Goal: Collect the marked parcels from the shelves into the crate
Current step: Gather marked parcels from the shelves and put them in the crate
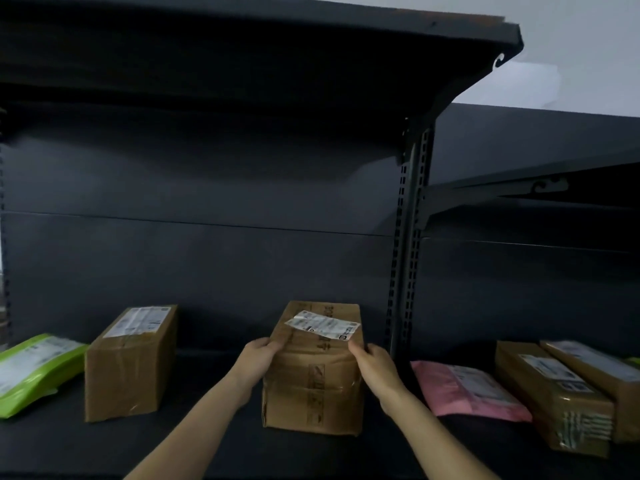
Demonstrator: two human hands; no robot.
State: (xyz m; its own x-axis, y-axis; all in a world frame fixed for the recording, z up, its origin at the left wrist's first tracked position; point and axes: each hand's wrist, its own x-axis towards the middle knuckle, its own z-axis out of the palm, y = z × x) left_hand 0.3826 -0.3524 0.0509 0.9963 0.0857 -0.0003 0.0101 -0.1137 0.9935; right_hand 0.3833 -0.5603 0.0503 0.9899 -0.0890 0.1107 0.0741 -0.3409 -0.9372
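Head view: middle parcel [313, 375] sits on shelf [207, 445], dead ahead, long axis running away from person toward back panel [207, 265]. Left hand [258, 358] grips left top edge, right hand [375, 370] grips right top edge; both equally near. Straight pull toward body looks right. Crate not in view.

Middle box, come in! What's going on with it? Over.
Left hand and right hand grip middle box by its sides. Box on shelf. Nothing blocking it; crate out of view.

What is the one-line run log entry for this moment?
left hand: grips middle box, left edge | right hand: grips right edge | box: on shelf | crate: not in view
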